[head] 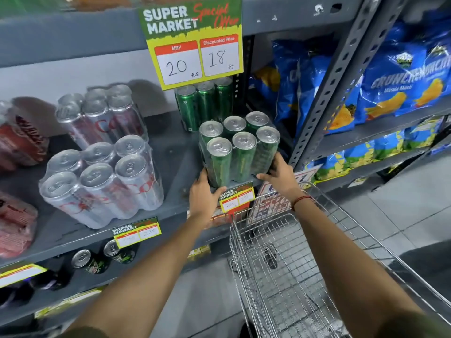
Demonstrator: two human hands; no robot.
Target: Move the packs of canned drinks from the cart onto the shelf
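Green six-can pack (240, 148): upright at front edge of shelf (170, 152); left hand (203, 193) and right hand (280, 176), fingers clamped on its lower sides. Wire cart (292, 264) below.

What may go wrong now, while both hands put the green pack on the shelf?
1. The green pack sits near the front edge of the shelf; released there, it might tip toward the cart.
2. The left hand and right hand grip only its lower part, so the plastic-wrapped cans could slip.
3. Pushed back hard, it may knock the green cans behind.
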